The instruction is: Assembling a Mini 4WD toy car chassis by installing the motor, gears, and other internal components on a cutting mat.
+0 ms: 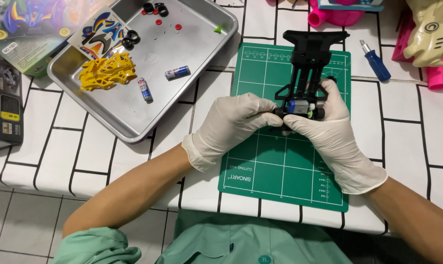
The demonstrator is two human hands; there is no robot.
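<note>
On the green cutting mat (pixel 275 171), both gloved hands meet over the near end of a black toy car chassis (pixel 307 73). The left hand (pixel 231 128) comes in from the mat's left edge, its fingers curled and pressed together against the left side of the chassis end, thumb and fingertips closed on it. The right hand (pixel 329 134) comes in from the mat's near right corner, fingers likewise bent and closed around the right side of the same end, the index finger arching up over the frame. Between the two hands shows a small motor (pixel 296 106) with a blue and silver body, seated in the chassis; how tightly either hand grips it I cannot tell. The rest of the chassis stretches away from the hands across the far half of the mat, its wide flat bumper lying past the mat's far edge.

Left of the mat sits a metal tray (pixel 114 117) holding a yellow car body shell (pixel 106 71), two small batteries (pixel 144 89), a sticker sheet (pixel 101 34), black tyres (pixel 131 38) and little red parts. Just right of the mat's far corner lies a blue-handled screwdriver (pixel 376 61). Beyond the mat stand pink plastic toys (pixel 336 17).
</note>
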